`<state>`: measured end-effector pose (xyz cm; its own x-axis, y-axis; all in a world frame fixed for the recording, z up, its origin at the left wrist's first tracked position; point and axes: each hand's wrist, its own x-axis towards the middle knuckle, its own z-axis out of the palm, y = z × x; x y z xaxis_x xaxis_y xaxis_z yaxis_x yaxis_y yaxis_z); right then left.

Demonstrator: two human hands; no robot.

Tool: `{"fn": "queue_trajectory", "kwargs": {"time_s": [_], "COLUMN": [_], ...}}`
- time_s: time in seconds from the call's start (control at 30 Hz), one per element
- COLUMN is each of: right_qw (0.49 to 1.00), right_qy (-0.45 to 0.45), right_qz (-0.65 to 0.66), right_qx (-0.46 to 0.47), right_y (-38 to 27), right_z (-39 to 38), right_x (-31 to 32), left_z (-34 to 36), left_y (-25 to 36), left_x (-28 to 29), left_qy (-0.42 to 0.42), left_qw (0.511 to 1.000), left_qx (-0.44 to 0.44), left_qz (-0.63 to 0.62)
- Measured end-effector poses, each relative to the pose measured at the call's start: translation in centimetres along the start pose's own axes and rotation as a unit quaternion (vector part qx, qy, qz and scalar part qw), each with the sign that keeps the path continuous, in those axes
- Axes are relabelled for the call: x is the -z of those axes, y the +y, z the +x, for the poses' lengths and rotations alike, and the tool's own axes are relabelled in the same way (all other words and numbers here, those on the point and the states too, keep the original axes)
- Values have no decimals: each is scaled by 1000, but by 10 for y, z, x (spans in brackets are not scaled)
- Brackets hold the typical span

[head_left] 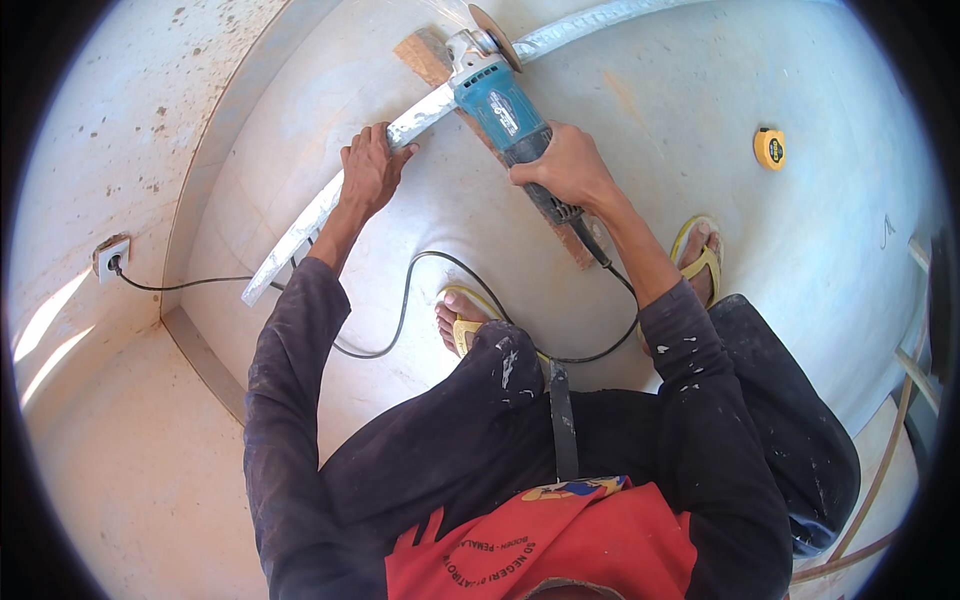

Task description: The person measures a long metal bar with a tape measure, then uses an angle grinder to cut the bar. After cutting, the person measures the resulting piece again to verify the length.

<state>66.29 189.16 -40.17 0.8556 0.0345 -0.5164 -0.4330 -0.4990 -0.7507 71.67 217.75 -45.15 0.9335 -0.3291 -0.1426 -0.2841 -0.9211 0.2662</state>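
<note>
My right hand (568,168) is wrapped round the dark rear body of a teal angle grinder (500,108). The grinder's brown disc (494,36) stands edge-on against a long whitish metal bar (318,207), and faint sparks fly up and left from it. My left hand (376,168) grips that bar left of the grinder, fingers over its far side. A brown wooden board (425,58) lies crosswise under the bar, partly hidden by the grinder. The bar runs on past the disc to the upper right.
The grinder's black cord (408,290) loops across the floor between my feet to a wall socket (112,258) at the left. A yellow tape measure (769,149) lies on the floor at the right. My feet wear yellow flip-flops (464,335). Curved strips (880,470) lie at the lower right.
</note>
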Motion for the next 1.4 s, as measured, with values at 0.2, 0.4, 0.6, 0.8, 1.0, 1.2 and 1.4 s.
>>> {"fn": "queue_trajectory", "kwargs": {"time_s": [0.2,0.4,0.6,0.8,1.0,1.2,1.4], "right_qw": [1000,1000,1000,1000,1000,1000,1000], "right_qy": [1,-1,2,0,0,6,7], "right_qz": [10,-2,4,10,20,6,6], "right_qx": [8,3,12,2,7,11,24], "right_y": [2,8,10,9,7,11,13], "right_z": [-2,-1,-2,-3,-5,-4,-1], "right_x": [0,-1,-2,-2,-2,-2,-3], "left_z": [4,7,9,11,12,15,19], "left_y": [-2,-3,-7,-7,-3,-4,-5], "left_x": [4,8,9,11,18,23,26], "left_qy": [-41,-70,-100,-107,-131,-150,-167], "left_qw": [999,997,995,994,990,986,982], "left_qx": [5,10,6,4,6,16,11], "left_qz": [-5,-12,-17,-33,-47,-75,-85]}}
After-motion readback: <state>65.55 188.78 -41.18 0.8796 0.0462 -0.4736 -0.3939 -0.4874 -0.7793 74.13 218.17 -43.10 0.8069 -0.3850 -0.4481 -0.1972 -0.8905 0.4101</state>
